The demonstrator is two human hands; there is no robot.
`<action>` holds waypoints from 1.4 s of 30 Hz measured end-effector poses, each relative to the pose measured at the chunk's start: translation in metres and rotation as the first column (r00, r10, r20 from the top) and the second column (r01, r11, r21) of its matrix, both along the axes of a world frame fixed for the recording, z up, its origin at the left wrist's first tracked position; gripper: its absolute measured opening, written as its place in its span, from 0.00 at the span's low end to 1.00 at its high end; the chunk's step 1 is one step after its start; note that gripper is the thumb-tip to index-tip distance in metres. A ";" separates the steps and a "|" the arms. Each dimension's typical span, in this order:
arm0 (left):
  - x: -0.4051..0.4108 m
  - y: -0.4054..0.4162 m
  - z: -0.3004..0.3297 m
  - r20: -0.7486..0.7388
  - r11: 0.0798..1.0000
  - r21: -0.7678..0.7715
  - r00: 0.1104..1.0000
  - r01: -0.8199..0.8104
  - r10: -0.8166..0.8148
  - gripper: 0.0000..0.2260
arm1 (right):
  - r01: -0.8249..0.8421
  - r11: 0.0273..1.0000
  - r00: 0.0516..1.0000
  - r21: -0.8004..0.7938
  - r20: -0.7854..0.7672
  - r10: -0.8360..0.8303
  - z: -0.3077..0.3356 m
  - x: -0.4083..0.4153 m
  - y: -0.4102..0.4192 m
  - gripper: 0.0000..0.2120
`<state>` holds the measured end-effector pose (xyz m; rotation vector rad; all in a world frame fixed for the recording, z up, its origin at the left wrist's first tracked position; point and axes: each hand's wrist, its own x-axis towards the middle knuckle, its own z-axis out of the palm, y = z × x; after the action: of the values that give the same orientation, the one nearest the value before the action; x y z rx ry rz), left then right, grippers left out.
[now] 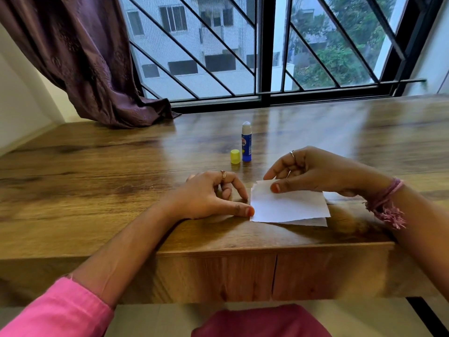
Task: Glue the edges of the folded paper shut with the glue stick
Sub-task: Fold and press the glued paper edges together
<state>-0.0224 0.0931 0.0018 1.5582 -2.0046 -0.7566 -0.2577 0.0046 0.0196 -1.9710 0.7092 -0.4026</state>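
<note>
while right hand [313, 171] fingers pinch the folded paper [289, 205], glue stick [246, 142] stands upright, uncapped tip up.

A pink sleeve [52, 310] covers the left arm only up near the elbow, its cuff edge slightly frayed, leaving the forearm bare. The left hand [209, 194] wears one ornate, copper-toned ring [223, 173]. The right hand [313, 171] wears a thin silver ring [292, 154] (a second thin band seems to show on a finger beneath it). Around the right wrist sits a wound bracelet of pink threads [386, 201], ending in a loose tassel of frayed strands. Both thumbnails carry orange-red polish. Dark pink cloth covers the lap [260, 322].
</note>
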 end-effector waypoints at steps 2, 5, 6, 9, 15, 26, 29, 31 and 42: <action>0.000 -0.001 0.001 -0.023 0.999 0.038 1.000 0.002 -0.002 0.20 | -0.001 1.000 1.000 0.013 0.002 0.001 0.000 0.000 0.000 0.16; -0.001 -0.002 0.002 -0.042 0.996 0.090 0.999 0.000 0.003 0.21 | -0.003 0.999 1.000 0.034 0.019 0.003 0.001 -0.001 0.001 0.17; -0.002 -0.002 0.003 -0.037 0.995 0.103 0.999 -0.004 0.008 0.21 | -0.001 0.999 1.000 0.037 0.024 0.000 0.001 -0.002 0.001 0.17; -0.003 -0.003 0.004 -0.036 0.990 0.141 0.999 -0.004 0.009 0.21 | -0.001 0.999 0.999 0.054 0.035 -0.001 0.002 -0.004 0.001 0.17; -0.005 -0.003 0.007 -0.023 0.982 0.186 1.000 -0.013 0.018 0.18 | 0.030 0.998 0.998 0.057 0.058 -0.033 0.006 -0.009 -0.001 0.19; -0.005 -0.002 0.007 -0.020 0.981 0.190 0.999 -0.031 0.035 0.18 | 0.102 0.995 0.993 -0.020 -0.063 -0.103 0.011 -0.021 -0.002 0.20; -0.006 -0.001 0.008 -0.016 0.980 0.194 0.999 -0.036 0.039 0.18 | 0.112 0.993 0.990 -0.033 -0.082 -0.114 0.012 -0.022 -0.002 0.21; -0.006 -0.001 0.008 -0.012 0.979 0.197 0.999 -0.043 0.046 0.18 | 0.114 0.993 0.989 -0.041 -0.092 -0.117 0.013 -0.024 -0.002 0.21; -0.004 -0.002 0.006 -0.019 0.980 0.193 0.999 -0.045 0.049 0.19 | 0.138 0.989 0.984 -0.044 -0.104 -0.142 0.011 -0.026 -0.006 0.20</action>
<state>-0.0265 0.0910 0.0074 1.6890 -1.9175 -0.9706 -0.2840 -0.0014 0.0303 -1.9955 0.9182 -0.3985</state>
